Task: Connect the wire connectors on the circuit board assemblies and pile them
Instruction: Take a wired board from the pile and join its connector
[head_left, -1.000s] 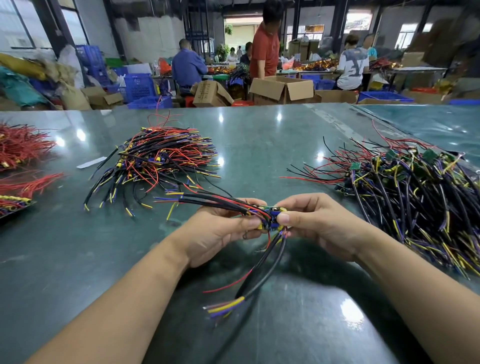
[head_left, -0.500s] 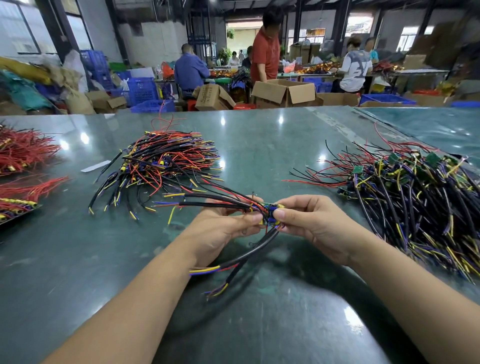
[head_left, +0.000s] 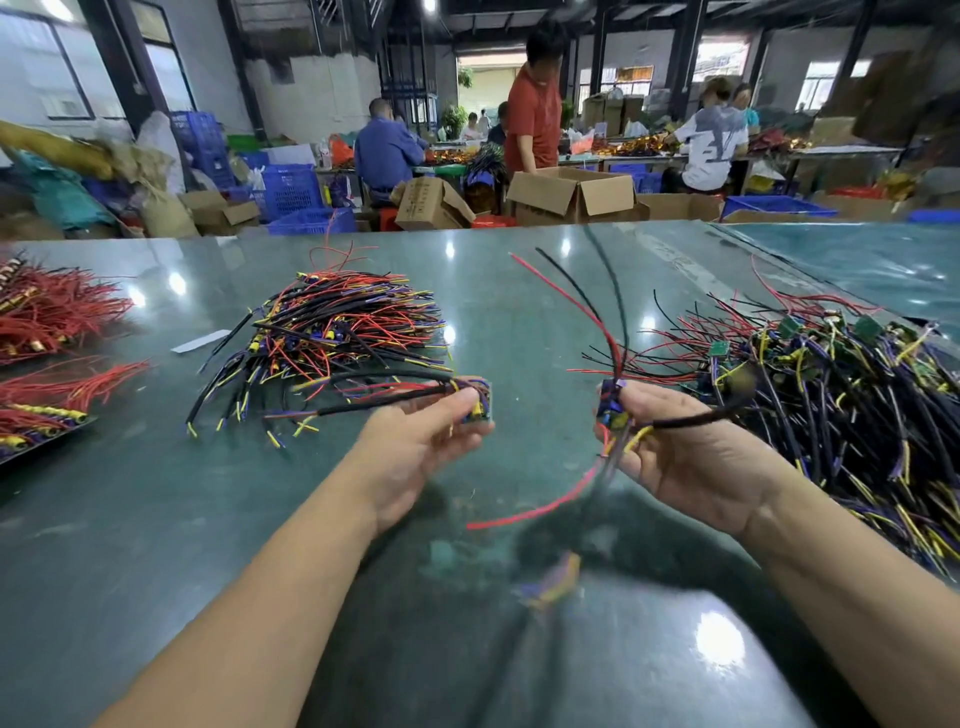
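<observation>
**Inspector A:** Progress to be stated.

**Inspector B:** A finished pile is noted left of centre on the table; a larger unprocessed heap lies at the right. Much is judged outstanding.

**Inspector A:** Hands?

**Inspector B:** One assembly is pinched in the left hand, beside the finished pile. A second assembly is gripped by the right hand, its wires blurred.

**Inspector A:** Counts?

**Inspector B:** Two assemblies held, two piles; units within cannot be counted.
</observation>
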